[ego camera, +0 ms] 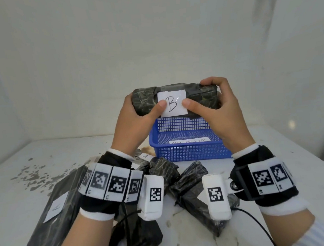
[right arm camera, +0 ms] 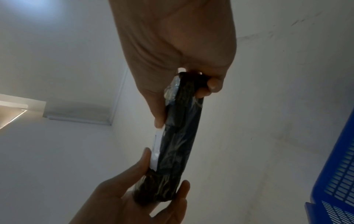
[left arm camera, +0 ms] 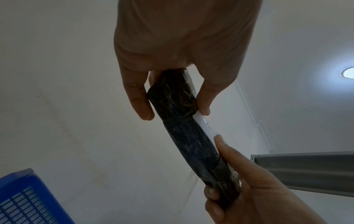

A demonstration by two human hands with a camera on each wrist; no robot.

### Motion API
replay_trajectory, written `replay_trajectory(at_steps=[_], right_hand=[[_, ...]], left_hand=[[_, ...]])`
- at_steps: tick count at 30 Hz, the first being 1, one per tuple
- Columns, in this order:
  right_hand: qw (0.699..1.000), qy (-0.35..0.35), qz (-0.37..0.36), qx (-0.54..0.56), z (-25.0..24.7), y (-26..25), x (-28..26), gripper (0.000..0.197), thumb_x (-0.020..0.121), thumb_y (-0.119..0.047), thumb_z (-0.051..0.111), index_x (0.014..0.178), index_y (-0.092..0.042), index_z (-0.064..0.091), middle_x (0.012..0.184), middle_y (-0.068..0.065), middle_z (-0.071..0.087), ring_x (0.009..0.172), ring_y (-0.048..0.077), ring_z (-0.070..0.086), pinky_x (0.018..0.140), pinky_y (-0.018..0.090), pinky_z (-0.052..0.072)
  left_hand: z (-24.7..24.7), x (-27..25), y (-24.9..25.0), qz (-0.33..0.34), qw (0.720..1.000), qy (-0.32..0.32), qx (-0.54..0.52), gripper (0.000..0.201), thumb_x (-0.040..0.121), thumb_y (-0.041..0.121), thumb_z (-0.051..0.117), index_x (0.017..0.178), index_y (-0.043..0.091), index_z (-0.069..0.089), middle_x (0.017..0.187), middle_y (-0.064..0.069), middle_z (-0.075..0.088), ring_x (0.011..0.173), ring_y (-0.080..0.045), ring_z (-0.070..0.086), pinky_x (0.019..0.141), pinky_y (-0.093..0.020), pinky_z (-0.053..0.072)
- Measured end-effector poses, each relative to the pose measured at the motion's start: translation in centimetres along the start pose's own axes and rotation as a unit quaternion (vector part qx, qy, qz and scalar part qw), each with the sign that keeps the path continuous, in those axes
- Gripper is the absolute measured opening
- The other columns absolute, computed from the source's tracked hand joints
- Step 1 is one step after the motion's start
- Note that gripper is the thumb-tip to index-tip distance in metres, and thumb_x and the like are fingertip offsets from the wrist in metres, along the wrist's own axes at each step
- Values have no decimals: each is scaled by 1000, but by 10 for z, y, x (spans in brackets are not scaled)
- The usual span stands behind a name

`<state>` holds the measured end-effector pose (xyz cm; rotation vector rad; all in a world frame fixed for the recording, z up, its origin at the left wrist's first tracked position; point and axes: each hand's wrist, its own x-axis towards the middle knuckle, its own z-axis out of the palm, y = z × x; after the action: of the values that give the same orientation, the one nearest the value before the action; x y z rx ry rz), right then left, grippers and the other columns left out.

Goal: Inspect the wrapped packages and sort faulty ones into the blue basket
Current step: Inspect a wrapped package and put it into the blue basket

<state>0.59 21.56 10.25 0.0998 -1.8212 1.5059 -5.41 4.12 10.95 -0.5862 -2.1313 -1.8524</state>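
Sorting looks barely begun: the bench (ego camera: 279,171) carries several dark packages (ego camera: 191,181) in front of the blue basket (ego camera: 189,151), which holds only a paper slip, while left hand (ego camera: 135,113) and right hand (ego camera: 218,108), fingers clamped, hold package B (ego camera: 175,100) above the basket.

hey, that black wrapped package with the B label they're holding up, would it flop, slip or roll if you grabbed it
The B package probably stays stiff: it spans straight between the left hand and right hand. Its glossy wrap may be slippery, so a firm grip helps. Flat faces suggest it won't roll.
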Motion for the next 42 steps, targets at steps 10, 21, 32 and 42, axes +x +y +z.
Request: replay_trajectory(at_steps=[10, 21, 32, 42], right_hand=[[999, -16, 7, 48, -4, -10, 0, 24, 94, -20, 70, 114, -22, 57, 108, 9, 71, 83, 9, 70, 57, 13, 50], [999, -2, 7, 54, -5, -12, 3, 10, 97, -22, 66, 101, -29, 61, 99, 9, 72, 83, 14, 69, 66, 29, 57], [999, 13, 3, 40, -3, -18, 1, 25, 89, -24, 75, 106, -26, 57, 108, 6, 72, 91, 16, 71, 61, 17, 53], [999, 6, -5, -48, -6, -14, -2, 63, 83, -32, 81, 132, -35, 41, 121, -2, 66, 104, 12, 69, 87, 38, 61]], left_hand=[[-5, 1, 8, -24, 999, 2, -42, 41, 91, 35, 63, 125, 13, 54, 111, 2, 65, 97, -13, 65, 64, -23, 53], [-6, 0, 11, -10, 1000, 3, -24, 45, 91, 37, 63, 128, 15, 50, 110, 6, 62, 98, -13, 63, 67, -25, 54], [0, -3, 15, 16, 1000, 19, 6, 63, 77, 46, 75, 127, 18, 49, 112, 8, 62, 100, -12, 64, 87, -37, 55], [-1, -3, 15, 36, 999, 37, 14, 60, 74, 46, 78, 123, 23, 51, 113, 8, 63, 99, -12, 63, 83, -34, 55]])
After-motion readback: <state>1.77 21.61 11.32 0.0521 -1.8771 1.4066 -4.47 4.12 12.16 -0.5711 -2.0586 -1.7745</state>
